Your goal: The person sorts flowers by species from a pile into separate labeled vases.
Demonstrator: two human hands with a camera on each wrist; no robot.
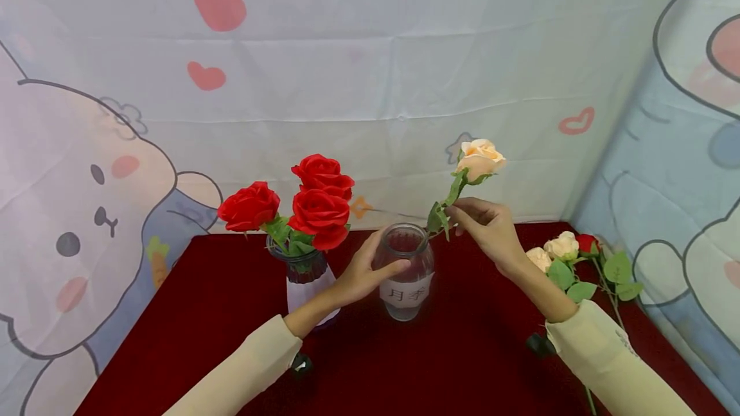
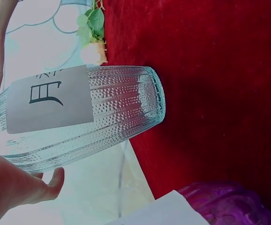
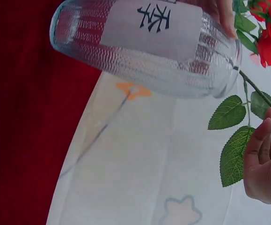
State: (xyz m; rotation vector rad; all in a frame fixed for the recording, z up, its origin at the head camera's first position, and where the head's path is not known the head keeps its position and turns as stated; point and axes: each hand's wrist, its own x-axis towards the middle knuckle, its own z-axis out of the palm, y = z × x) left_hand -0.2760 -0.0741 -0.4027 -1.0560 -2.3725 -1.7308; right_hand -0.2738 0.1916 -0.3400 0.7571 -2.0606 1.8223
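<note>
A clear ribbed glass jar (image 1: 405, 275) with a white label stands on the red tablecloth (image 1: 462, 364). My left hand (image 1: 388, 260) grips it around the upper body, thumb on the front. My right hand (image 1: 455, 217) pinches the green stem of a peach rose (image 1: 480, 158), which tilts up to the right above the jar. In the right wrist view the stem (image 3: 257, 89) ends at the rim of the jar (image 3: 149, 47), and its leaves (image 3: 229, 112) hang beside my fingers (image 3: 264, 145). The left wrist view shows the jar (image 2: 112, 108) against my palm (image 2: 13, 187).
A purple vase (image 1: 305, 278) holding three red roses (image 1: 318, 210) stands just left of the jar. Several loose peach and red roses (image 1: 569, 250) lie on the cloth at the right. Cartoon-printed fabric walls (image 1: 376, 82) close in the back and both sides.
</note>
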